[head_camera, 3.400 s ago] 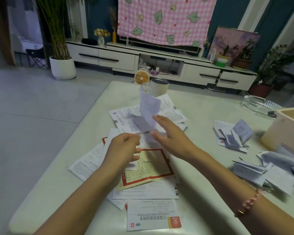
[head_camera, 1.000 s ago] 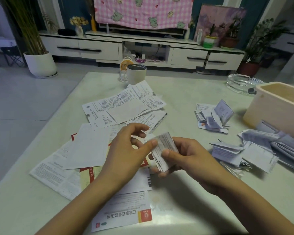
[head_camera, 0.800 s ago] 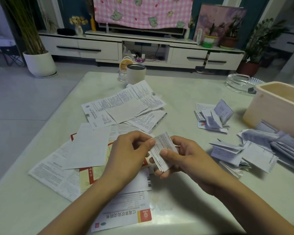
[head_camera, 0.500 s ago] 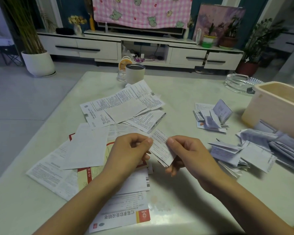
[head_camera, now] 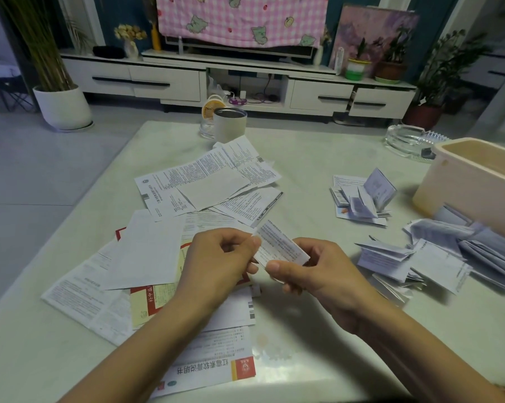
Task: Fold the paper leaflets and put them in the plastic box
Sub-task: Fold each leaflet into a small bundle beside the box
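Both hands hold one small folded leaflet (head_camera: 278, 245) above the table. My left hand (head_camera: 216, 263) pinches its left edge between thumb and fingers. My right hand (head_camera: 318, 271) grips its lower right part, thumb on top. Unfolded leaflets (head_camera: 204, 184) lie spread over the table's middle and left, one with a red border (head_camera: 155, 298) under my left wrist. Folded leaflets sit in two piles on the right, a small pile (head_camera: 361, 199) and a larger pile (head_camera: 437, 257). The cream plastic box (head_camera: 475, 181) stands open at the far right.
A white cup (head_camera: 229, 123) and a small orange fan (head_camera: 210, 112) stand at the table's far edge. A glass ashtray (head_camera: 408, 141) sits beside the box. The table's (head_camera: 318, 359) near edge holds a leaflet with a red corner (head_camera: 216, 370).
The leaflet went from an upright loose sheet to a small folded strip. Over the last second both hands turned it flatter and my right thumb slid along its lower edge.
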Demonstrator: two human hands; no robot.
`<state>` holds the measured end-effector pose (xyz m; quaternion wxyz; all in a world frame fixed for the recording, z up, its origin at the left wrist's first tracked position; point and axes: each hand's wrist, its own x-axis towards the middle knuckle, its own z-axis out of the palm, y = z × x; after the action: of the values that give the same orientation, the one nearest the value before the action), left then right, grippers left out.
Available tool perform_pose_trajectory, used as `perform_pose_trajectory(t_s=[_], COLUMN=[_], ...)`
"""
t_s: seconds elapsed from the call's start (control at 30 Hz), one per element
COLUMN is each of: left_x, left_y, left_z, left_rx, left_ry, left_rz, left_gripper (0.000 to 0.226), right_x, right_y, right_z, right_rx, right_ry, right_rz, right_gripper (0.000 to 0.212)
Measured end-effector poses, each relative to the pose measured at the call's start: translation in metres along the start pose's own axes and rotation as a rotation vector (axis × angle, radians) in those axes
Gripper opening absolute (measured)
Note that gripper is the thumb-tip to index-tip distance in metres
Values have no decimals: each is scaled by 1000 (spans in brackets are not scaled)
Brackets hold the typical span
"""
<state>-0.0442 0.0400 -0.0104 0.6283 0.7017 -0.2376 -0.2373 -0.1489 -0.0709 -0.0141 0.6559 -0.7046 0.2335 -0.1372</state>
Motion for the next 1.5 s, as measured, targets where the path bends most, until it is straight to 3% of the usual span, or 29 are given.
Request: perform_pose_trajectory(t_s=[0.23,0.4,0.57,0.7,1.0,1.07,1.2,1.27,1.33,1.5], left_x=[1,2,3,3,6,4,7,10,10,4], left_y=[-3,-5,-8,-10,2,6,9,5,4,9], left_z=[2,3,6,10,3,3,-4,-9,-7,10], left_rx=[65,92,41,77,52,13,-32,-27,-48,-46], left_ry=[-40,-39,-168,-77,30,-2,58,92,69,-21], left_rz=[103,110,66,147,221,192,41,-91,-186,-229], left_gripper=[16,20,14,20,17,16,9,10,13,14], right_x=[-2,1,2,1,-6,-8,-5,10,40,89], right_y=[-4,-7,-4,-2,-10,-15,-52,-68,-62,-3], right_z=[-1,-3,-1,4,4,-3,-47,-79,-113,-157], right_rx=[-2,-24,-90,-199,-76,-194,-290,-309,-420,-526], right_ry=[-105,25,90,97,78,137,461,576,623,584], right_rz=[23,-55,-126,-161,-153,-215,-347,-283,-98,404], right_gripper=[4,15,17,22,14,20,16,11,13,12])
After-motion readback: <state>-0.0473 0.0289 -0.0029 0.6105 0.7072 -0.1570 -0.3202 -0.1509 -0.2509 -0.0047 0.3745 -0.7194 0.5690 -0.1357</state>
